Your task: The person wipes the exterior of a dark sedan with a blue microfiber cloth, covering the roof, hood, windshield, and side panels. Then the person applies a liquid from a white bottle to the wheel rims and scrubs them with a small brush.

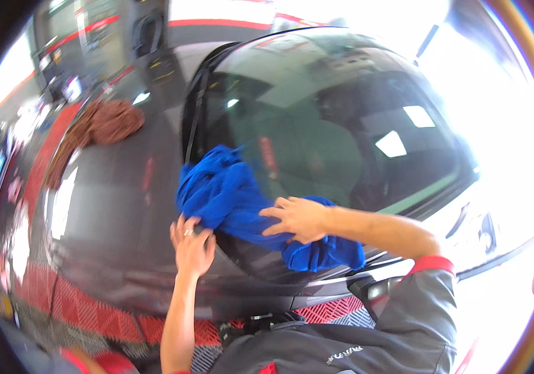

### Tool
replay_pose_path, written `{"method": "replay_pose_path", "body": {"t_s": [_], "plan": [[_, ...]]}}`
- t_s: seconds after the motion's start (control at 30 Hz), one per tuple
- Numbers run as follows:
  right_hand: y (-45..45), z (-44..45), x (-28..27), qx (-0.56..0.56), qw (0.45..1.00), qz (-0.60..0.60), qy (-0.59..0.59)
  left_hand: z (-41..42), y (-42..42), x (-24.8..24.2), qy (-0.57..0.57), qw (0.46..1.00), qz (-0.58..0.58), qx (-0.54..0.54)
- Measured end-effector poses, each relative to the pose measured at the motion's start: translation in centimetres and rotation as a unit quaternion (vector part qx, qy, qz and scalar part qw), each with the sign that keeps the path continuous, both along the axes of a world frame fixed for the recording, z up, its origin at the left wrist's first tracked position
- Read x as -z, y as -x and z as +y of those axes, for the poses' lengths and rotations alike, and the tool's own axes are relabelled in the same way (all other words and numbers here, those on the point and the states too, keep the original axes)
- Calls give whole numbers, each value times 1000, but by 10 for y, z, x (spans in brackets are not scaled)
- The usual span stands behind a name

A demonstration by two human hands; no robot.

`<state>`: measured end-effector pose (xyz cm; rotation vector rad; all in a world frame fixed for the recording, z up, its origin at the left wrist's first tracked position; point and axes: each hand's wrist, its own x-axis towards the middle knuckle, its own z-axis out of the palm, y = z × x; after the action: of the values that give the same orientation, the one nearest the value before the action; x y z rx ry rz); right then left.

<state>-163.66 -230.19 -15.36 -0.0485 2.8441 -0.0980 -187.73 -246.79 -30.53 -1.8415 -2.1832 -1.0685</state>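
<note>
A bunched blue microfibre towel lies across the lower corner of a dark car's windshield, by the rear edge of the hood. My right hand holds the towel down on the car, its fingers spread and bent. Part of the towel hangs in folds below that wrist. At the towel's left end, my left hand is over the hood with its fingers apart and a ring on one of them. Its fingertips are close to the towel's edge; whether they touch it is unclear.
A brown cloth lies heaped on the hood's far front part, trailing over the front edge. A side mirror sticks out near my right sleeve. Red and grey grid tiles cover the floor. Another person's red-trimmed clothing shows at lower left.
</note>
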Motion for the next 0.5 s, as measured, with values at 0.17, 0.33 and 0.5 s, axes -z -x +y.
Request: {"method": "replay_pose_path", "body": {"t_s": [0.17,0.33,0.5], "plan": [[19,120,-39,-77,996,44,-2,16,-2,-3,27,999,5,-26],[42,281,-66,-52,989,107,-81,27,-2,-13,43,998,22,-30],[-114,465,-169,435,791,296,-313,29,-3,-23,52,998,46,9]]}}
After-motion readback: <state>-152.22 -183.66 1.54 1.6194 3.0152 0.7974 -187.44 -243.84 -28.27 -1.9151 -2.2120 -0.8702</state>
